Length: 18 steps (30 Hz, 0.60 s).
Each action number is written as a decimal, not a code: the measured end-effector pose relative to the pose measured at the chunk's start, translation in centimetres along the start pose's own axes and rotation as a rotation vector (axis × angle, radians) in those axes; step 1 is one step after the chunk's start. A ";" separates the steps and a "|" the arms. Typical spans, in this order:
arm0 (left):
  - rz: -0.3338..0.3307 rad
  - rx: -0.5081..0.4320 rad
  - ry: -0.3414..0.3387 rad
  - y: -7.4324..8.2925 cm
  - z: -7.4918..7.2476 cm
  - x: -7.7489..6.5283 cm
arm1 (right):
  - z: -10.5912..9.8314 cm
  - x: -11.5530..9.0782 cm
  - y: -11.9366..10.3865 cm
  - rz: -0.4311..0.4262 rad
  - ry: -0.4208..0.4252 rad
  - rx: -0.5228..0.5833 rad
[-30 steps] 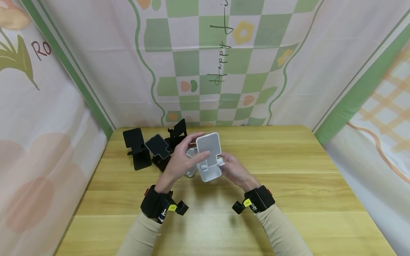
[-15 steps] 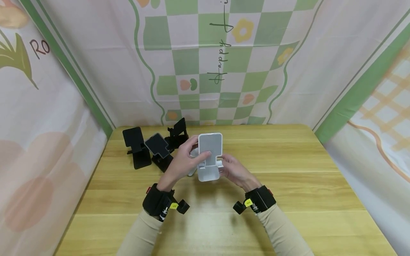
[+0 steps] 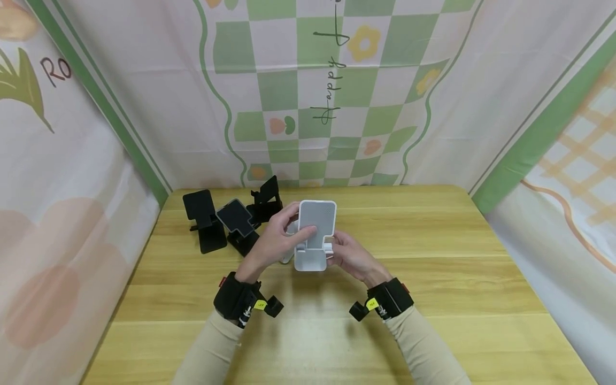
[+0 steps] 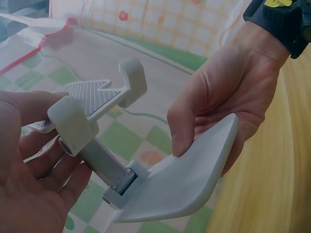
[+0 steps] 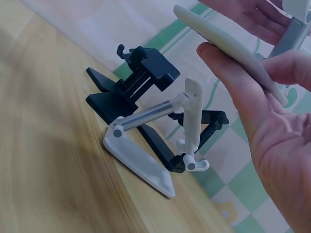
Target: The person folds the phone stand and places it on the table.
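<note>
Both hands hold a white phone stand (image 3: 322, 214) above the table. My left hand (image 3: 274, 240) grips its padded upper plate, thumb across the front and fingers behind. On the other side, my right hand (image 3: 353, 255) pinches the base plate (image 4: 180, 187), which the left wrist view shows folded out from a silver arm (image 4: 104, 162). Two white hooks stick out at the plate's lower edge. A second white phone stand (image 5: 138, 162) stands on the table, mostly hidden behind the left hand in the head view.
Several black phone stands (image 3: 204, 222) are grouped at the table's back left, close beyond the left hand. The wooden table (image 3: 433, 267) ends at a patterned cloth (image 3: 279, 91) hanging behind it. More cloth hangs at both sides.
The held white phone stand has turned from a slight slant to nearly straight, its upper plate shifting a little right. Both hands keep their grip and have barely moved.
</note>
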<state>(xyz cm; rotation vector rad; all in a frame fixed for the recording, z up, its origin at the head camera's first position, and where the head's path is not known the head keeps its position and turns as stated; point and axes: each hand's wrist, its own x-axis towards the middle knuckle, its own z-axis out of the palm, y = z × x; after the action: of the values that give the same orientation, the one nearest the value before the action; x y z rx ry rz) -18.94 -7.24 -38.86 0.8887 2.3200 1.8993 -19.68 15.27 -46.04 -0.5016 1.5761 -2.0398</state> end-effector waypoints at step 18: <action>0.063 -0.033 -0.106 -1.1 -0.8 0.9 | -0.1 0.0 -0.5 -0.009 -0.027 -0.019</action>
<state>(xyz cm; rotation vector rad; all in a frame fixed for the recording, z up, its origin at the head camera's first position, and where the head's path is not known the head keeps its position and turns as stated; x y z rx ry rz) -20.40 -7.70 -39.32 1.0436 2.2196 1.8590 -19.87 15.44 -45.62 -0.5427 1.5815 -2.0182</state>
